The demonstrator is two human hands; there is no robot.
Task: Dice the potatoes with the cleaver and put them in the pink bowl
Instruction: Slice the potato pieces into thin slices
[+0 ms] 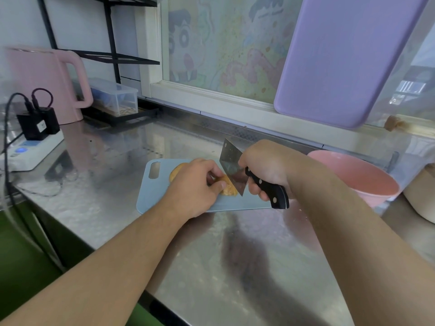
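View: the one head camera, looking forward and down over both forearms at a steel desk (106,165).
Left hand: the left hand (196,184) is curled over a potato (227,188); the potato is pinched between thumb and fingers and pressed down onto the cutting board (150,191).
Right hand: the right hand (266,168) is wrapped tightly round the black riveted handle of the cleaver (231,168).
Cleaver: the blade is held tilted, its lower corner down at the right side of the held potato, just beside the left fingertips; whether the edge has entered the flesh cannot be told.
Potatoes: the held one is seen as a tan, skin-on lump partly hidden by the hand. A second rounded piece (176,172) is seen behind the left hand on the same board; whether it is a whole potato or a half cannot be told.
Pink bowl: the pink bowl (367,182) is set on the desk to the right of the board, behind the right forearm. The part of its inside that shows holds nothing.
Done: no diced pieces are seen on the board or in the bowl.
Left: judged from this, the dicing is at an early cut; slicing, cross-cutting and the transfer to the bowl are all still to be done.
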